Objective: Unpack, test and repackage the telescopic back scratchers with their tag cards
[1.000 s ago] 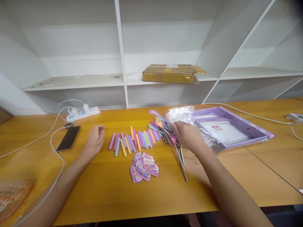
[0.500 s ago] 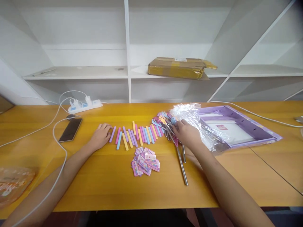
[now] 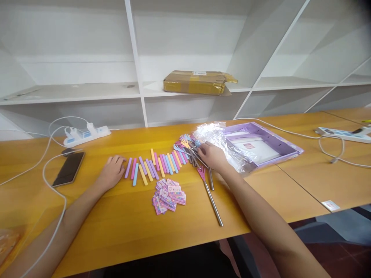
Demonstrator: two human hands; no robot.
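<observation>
My right hand [image 3: 213, 156] is at the pile of back scratchers [image 3: 187, 144], its fingers closed at a blue-headed one; the fingertips are partly hidden. The scratchers have small hand-shaped heads in pink, blue, orange and purple on metal rods. One pink-headed back scratcher [image 3: 212, 200] lies apart, its rod pointing toward the table's front edge. Left of the pile runs an uneven row of pastel sticks [image 3: 158, 166]. My left hand [image 3: 113, 170] rests on the table with fingers loosely spread, beside the purple stick [image 3: 128, 168] at the row's left end. It holds nothing.
Small printed cards [image 3: 168, 197] lie heaped in front of the sticks. Clear plastic bags [image 3: 220, 143] and a purple box [image 3: 278, 154] are on the right. A phone [image 3: 68, 168] and a power strip [image 3: 87, 135] with cables are on the left. A taped carton [image 3: 197, 83] sits on the shelf.
The view has turned to the right, bringing a second power strip into sight. Both hands stay at nearly the same places on the table.
</observation>
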